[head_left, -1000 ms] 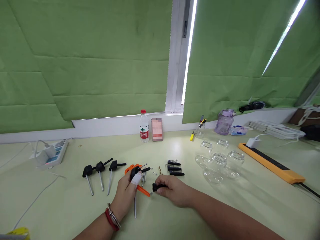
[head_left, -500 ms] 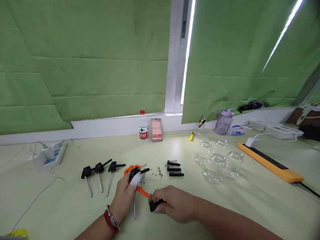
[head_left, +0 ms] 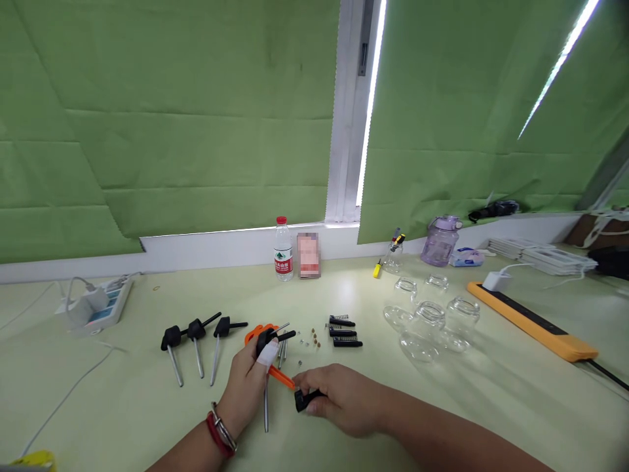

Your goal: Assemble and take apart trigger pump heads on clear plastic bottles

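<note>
The right hand point(head_left: 344, 398) and the black part point(head_left: 303, 398) in its fingers are now on the near side of the tip of the orange tool point(head_left: 281, 377); a second ago they were to the right of that tip and slightly beyond it. The part's blocky end has swung to point more toward the person. Beyond the orange tool's tip, a small metal piece point(head_left: 300, 362) now shows where the part was a second ago.
</note>
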`<state>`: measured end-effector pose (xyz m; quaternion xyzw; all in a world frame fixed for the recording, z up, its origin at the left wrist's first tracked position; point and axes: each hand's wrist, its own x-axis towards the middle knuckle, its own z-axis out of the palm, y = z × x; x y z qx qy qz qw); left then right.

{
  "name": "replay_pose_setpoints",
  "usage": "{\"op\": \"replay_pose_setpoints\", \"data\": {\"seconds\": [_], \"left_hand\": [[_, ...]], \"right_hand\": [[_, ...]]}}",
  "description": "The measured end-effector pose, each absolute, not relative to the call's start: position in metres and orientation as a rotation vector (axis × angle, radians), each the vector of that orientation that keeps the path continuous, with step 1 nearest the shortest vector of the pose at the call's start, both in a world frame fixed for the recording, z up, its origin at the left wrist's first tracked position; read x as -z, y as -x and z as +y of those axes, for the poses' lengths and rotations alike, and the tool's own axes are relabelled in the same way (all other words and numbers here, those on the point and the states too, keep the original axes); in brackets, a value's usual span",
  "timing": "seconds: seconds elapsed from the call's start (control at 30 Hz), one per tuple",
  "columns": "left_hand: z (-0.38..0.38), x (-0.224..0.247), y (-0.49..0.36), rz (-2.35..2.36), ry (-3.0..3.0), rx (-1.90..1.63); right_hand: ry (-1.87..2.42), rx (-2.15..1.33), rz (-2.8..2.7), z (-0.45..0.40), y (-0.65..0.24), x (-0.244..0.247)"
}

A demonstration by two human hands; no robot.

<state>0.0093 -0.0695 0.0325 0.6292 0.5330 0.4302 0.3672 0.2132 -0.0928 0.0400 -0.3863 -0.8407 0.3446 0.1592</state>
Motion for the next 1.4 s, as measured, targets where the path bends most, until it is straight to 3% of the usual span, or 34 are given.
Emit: {"op": "replay_pose_setpoints", "data": {"seconds": [0.37, 0.6, 0.9, 1.4], "left_hand": [[-0.07, -0.035, -0.01, 1.348, -1.636, -1.096], [-0.07, -0.036, -0.01, 1.36, -1.675, -1.103], [-0.072, -0.035, -0.009, 1.347, -1.631, -1.053], [-0.07, -0.034, -0.009, 1.354, -1.608, -1.036]], "right_hand": [[1.259, -0.935, -2.205, -0.071, -0.211, -0.027], [1.293, -1.162, -2.053, -0.063, -0.232, -0.031], [1.711, -0.778, -2.146, -0.051, -0.283, -0.044], [1.774, -0.686, -2.171, -0.049, -0.282, -0.044]]}}
